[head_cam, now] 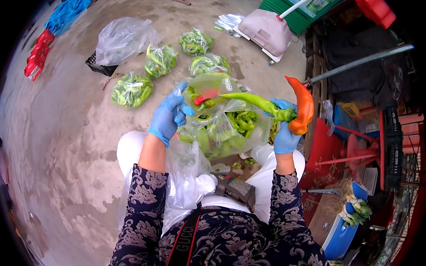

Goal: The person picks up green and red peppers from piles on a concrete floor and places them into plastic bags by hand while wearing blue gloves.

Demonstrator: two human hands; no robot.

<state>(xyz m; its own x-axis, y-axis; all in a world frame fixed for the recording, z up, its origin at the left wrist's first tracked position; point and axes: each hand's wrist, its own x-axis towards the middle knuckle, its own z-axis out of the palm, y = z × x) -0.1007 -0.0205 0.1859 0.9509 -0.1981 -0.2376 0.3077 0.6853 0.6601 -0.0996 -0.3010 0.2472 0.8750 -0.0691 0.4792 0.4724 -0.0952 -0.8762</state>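
Observation:
My left hand (pixel 167 115), in a blue glove, grips the rim of a clear plastic bag (pixel 232 83) between my knees. A red pepper (pixel 205 97) and green peppers show inside the bag. In my gloved right hand (pixel 286 140) are a long green pepper (pixel 256 101) and a large orange-red pepper (pixel 301 103). The green one points left across the bag, and the orange-red one stands tip up. More green peppers (pixel 246 120) lie below, seen partly through plastic. Loose plastic bags (pixel 186 169) rest over my left thigh.
Several tied bags of green peppers (pixel 132 89) stand on the concrete floor ahead. Beyond them are a black crate (pixel 103 68) under a plastic sheet (pixel 123 39) and a covered scale (pixel 265 32). To the right are a red stool (pixel 354 151) and leafy vegetables (pixel 358 214).

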